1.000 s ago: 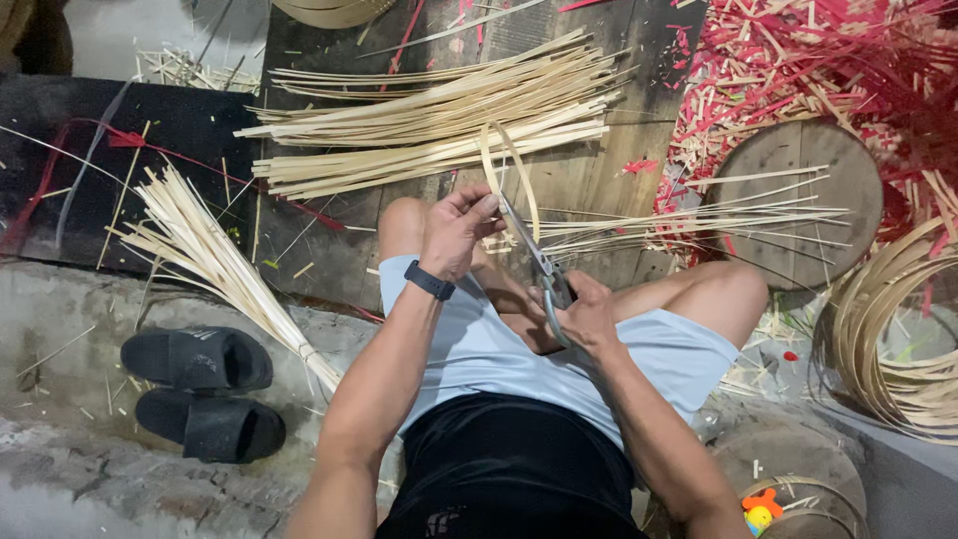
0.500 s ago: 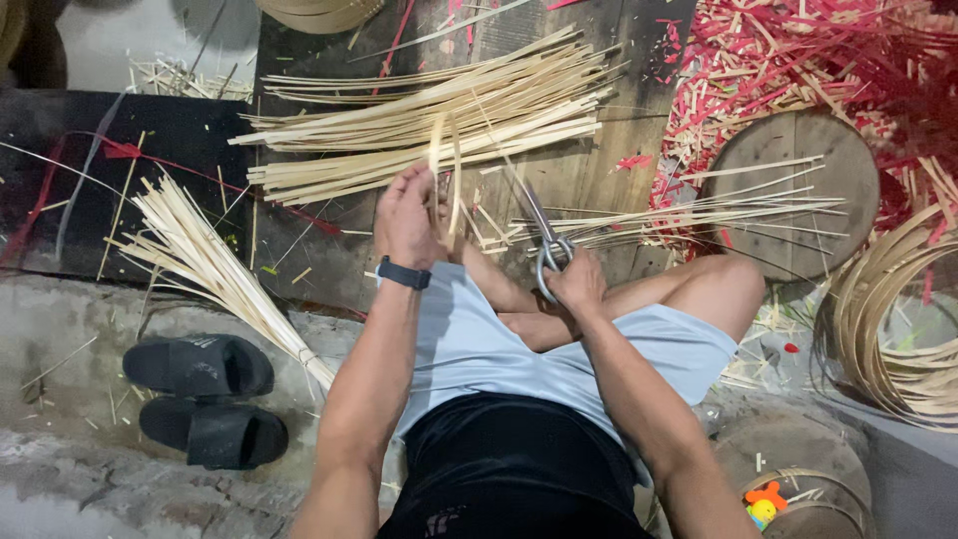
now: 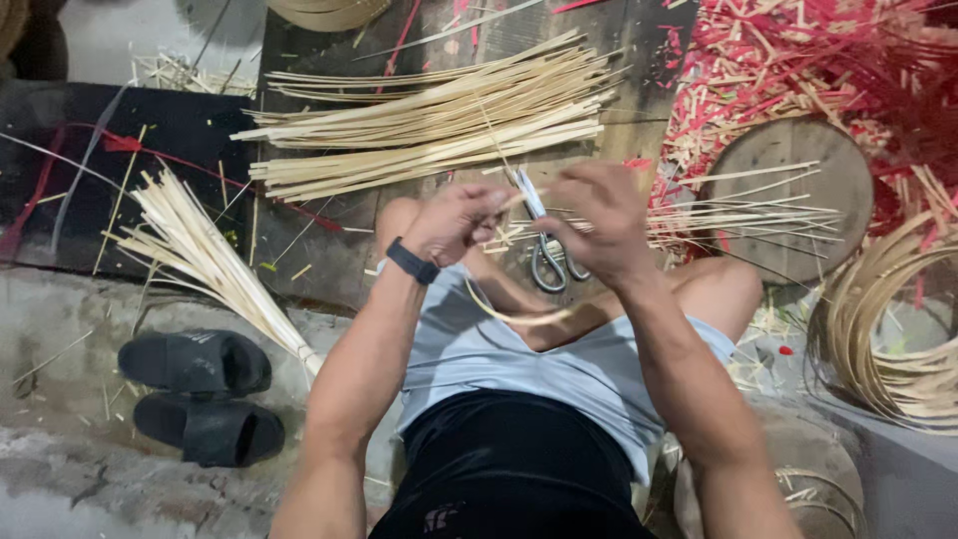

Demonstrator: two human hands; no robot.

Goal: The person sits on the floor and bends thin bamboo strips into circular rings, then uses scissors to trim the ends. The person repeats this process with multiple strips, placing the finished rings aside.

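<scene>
Pinching a thin pale bamboo strip (image 3: 514, 317) with my left hand (image 3: 461, 220), I let it curve down in a loop over my lap. My right hand (image 3: 599, 225) is closed beside it. Metal scissors (image 3: 547, 250) lie underneath; flat, straw-coloured splints (image 3: 429, 120) are heaped beyond.

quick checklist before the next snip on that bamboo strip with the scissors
1. Strip held: ok, left hand pinches the thin bamboo strip, which curves down over the lap.
2. Scissors in hand: ok, right hand has the scissors, loops hanging below.
3. Blades open or shut: cannot tell, hands hide them.
4. Fingers off the blades: cannot tell, hands are close together.
5. More strips in reach: ok, strip pile lies just ahead.
6. Legs near the scissors: not ok, bare thighs directly under.
</scene>
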